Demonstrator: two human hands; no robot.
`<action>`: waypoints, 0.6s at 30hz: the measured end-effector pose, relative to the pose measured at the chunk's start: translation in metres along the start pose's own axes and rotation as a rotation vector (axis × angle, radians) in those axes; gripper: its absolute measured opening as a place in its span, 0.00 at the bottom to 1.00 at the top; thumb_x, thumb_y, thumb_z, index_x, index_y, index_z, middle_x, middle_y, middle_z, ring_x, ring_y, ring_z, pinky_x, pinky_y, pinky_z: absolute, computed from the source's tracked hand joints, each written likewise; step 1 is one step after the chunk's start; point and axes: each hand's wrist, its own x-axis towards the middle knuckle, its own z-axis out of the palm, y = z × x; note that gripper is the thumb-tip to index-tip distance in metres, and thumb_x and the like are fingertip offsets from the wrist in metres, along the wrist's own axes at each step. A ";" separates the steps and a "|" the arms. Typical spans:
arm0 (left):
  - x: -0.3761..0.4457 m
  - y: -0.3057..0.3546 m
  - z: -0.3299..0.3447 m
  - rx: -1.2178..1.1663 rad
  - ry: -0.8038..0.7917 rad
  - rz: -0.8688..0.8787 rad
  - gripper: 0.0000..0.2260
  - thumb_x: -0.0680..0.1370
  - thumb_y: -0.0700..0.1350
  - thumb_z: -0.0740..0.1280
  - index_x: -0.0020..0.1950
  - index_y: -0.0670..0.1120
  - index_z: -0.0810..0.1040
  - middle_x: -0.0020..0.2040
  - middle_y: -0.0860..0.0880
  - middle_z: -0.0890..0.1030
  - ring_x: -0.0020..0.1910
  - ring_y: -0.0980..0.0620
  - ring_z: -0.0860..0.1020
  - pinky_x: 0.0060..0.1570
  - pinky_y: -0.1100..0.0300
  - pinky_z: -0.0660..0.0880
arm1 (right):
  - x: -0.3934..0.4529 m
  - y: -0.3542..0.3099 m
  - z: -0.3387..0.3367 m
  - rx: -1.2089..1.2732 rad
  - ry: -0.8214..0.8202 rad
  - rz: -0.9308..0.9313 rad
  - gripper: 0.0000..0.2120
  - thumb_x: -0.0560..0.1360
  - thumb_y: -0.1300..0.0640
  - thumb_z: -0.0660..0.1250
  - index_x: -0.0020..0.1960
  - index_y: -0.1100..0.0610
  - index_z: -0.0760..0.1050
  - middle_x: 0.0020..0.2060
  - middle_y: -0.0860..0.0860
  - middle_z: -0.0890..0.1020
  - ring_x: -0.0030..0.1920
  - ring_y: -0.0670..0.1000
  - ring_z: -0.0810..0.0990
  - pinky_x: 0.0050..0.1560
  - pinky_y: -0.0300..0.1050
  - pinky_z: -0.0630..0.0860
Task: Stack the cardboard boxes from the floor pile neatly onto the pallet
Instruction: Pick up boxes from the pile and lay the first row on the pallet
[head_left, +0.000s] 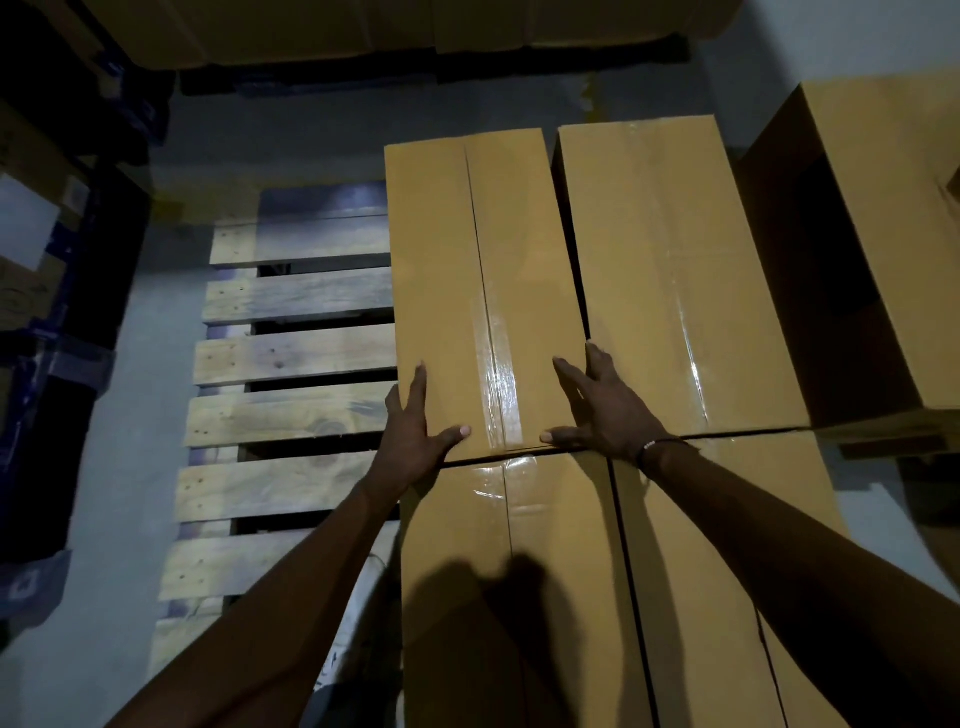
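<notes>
Dim grey concrete floor (119, 499) runs down the left of the frame, edged at far left by dark blue-wrapped goods (47, 322) carrying a pale label too blurred to read. Right of that, the wooden pallet (291, 358) shows bare slats across its left half, while tan cardboard boxes fill its right half. At centre the left hand (415, 431) lies flat on the near left corner of the far-left box (483, 291), fingers straight and spread, thumb out along the near edge; the right hand (602, 410) mirrors it on the near right corner, fingers wide and flat, gripping nothing. That box sits touching the near box (509, 571) below it and just beside the far-right box (670, 280), with a thin dark gap between them. The step looks like squaring this box into its row: pressing evenly with both palms and closing that gap without skewing the far end should keep the layer neat. At the right edge stands another carton (883, 234). Clear tape shines on the seams; no printing or brand is legible anywhere.
</notes>
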 end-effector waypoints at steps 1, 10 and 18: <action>-0.007 -0.001 -0.001 0.007 -0.029 0.002 0.56 0.69 0.62 0.78 0.84 0.59 0.41 0.82 0.40 0.50 0.78 0.37 0.60 0.74 0.45 0.65 | -0.007 -0.001 0.002 0.003 -0.014 0.005 0.59 0.64 0.35 0.80 0.84 0.47 0.50 0.83 0.58 0.41 0.82 0.62 0.41 0.78 0.68 0.58; -0.043 -0.023 -0.004 0.134 -0.230 0.062 0.76 0.47 0.57 0.89 0.83 0.63 0.41 0.83 0.44 0.40 0.82 0.37 0.48 0.75 0.40 0.62 | -0.049 0.009 0.014 -0.069 -0.103 0.066 0.79 0.49 0.39 0.87 0.84 0.46 0.38 0.79 0.60 0.30 0.79 0.64 0.31 0.79 0.68 0.46; -0.044 -0.022 -0.005 0.126 -0.190 0.098 0.74 0.49 0.55 0.89 0.84 0.60 0.44 0.83 0.44 0.43 0.82 0.38 0.49 0.76 0.42 0.61 | -0.049 0.001 0.016 -0.024 -0.086 0.073 0.77 0.49 0.43 0.88 0.84 0.49 0.42 0.80 0.61 0.33 0.80 0.64 0.33 0.78 0.67 0.46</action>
